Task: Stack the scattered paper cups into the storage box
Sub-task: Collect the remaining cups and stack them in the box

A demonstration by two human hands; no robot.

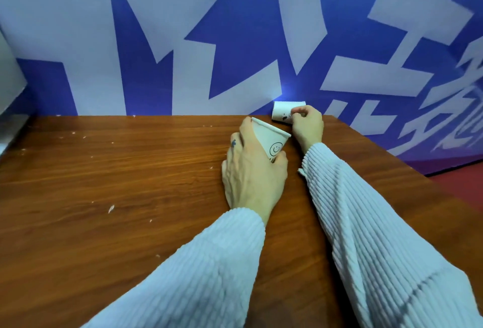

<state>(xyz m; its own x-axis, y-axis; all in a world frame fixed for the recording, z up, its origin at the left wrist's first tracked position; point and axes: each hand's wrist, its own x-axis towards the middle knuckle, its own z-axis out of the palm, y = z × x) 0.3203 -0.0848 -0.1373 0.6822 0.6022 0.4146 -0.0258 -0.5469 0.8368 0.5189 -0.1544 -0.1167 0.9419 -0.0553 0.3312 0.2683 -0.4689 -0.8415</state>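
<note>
Wooden table [104,170], flecked with pale scraps. Left of centre on it, left hand [251,170] curled round a smiley-face paper cup [270,142], tilted, base hidden in the palm. Just beyond, at the table's far edge against the blue-and-white wall [235,47], right hand [307,125] pinching a second paper cup [283,110] lying sideways, print too small to read, partly covered by fingers.
</note>
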